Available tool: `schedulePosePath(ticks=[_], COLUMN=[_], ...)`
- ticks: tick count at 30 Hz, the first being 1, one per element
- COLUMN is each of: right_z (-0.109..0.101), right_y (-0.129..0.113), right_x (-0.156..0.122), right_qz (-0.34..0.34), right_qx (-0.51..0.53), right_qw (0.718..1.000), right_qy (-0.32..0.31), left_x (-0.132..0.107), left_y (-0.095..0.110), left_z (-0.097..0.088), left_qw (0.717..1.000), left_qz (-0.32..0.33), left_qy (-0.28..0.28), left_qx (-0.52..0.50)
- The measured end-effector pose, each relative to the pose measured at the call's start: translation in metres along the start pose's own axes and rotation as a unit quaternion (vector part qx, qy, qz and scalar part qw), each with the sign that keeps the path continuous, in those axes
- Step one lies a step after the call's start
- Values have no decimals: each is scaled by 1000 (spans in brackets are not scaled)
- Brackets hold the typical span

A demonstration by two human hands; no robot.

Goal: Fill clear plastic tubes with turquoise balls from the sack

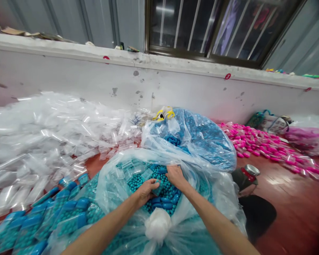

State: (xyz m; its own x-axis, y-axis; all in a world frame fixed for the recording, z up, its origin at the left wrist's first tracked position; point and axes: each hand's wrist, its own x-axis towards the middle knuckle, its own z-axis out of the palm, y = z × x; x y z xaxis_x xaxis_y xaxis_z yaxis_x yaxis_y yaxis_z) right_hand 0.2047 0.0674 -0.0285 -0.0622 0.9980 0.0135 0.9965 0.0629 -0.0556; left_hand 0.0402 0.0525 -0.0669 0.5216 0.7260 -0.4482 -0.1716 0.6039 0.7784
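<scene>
A large clear plastic bag [111, 173] lies wide open in front of me, filled with loose teal beads [170, 190]. Glossy blue caps or capsule-like pieces [162, 203] rest on the beads near me, and small clear packets [134, 168] lie at the far left side inside. My left hand [146, 190] pinches a small clear packet [157, 188] over the beads. Just to its right, my right hand [175, 175] reaches in with its fingers curled down at the beads; what they hold, if anything, is hidden. A knotted white plastic bunch [157, 223] sits at the near rim.
Empty-looking clear packets [55, 127] are heaped at left. Packets of teal beads with blue tops [66, 209] lie nearer. Behind stands a bag of blue pieces [202, 138]. Pink pieces [250, 140] cover the right floor. A silver-lidded jar [251, 171] and dark stool [257, 214] stand right.
</scene>
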Motion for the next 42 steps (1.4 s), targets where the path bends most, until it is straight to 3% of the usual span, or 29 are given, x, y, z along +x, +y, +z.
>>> schedulePosePath(ticks=[5, 9, 12, 16, 18, 21, 29, 34, 38, 42], right_z=[-4, -5, -5, -10, -12, -13, 2, 3, -1, -8], right_y=[-6, -17, -22, -19, -17, -18, -21, -21, -22, -18], right_x=[-26, -53, -64, -62, -59, -59, -72, -79, -80, -78], right_qz=[-16, -100, -115, -96, -83, -73, -135, -146, -183, -210], right_qx=[4, 85, 195, 358, 391, 372, 390, 362, 323, 348], right_qw=[1000, 991, 974, 928, 917, 922, 896, 904, 913, 900], right_qy=[12, -13, -20, -37, -3, 83, 163, 174, 170, 158], left_x=[-16, -21, -27, -35, -38, -41, -51, -51, -52, -58], left_y=[6, 4, 3, 2, 2, 2, 10, 7, 6, 13], left_z=[-4, 0, 5, 11, 13, 14, 20, 19, 20, 22], left_qw=[998, 998, 995, 994, 993, 993, 995, 995, 995, 994], left_qz=[50, 41, 62, 72, 71, 66, 73, 81, 94, 103], left_qy=[8, -10, -22, -43, -33, -11, -55, -53, -18, -14], left_qx=[31, 55, 70, 76, 83, 92, 26, 7, 12, 20])
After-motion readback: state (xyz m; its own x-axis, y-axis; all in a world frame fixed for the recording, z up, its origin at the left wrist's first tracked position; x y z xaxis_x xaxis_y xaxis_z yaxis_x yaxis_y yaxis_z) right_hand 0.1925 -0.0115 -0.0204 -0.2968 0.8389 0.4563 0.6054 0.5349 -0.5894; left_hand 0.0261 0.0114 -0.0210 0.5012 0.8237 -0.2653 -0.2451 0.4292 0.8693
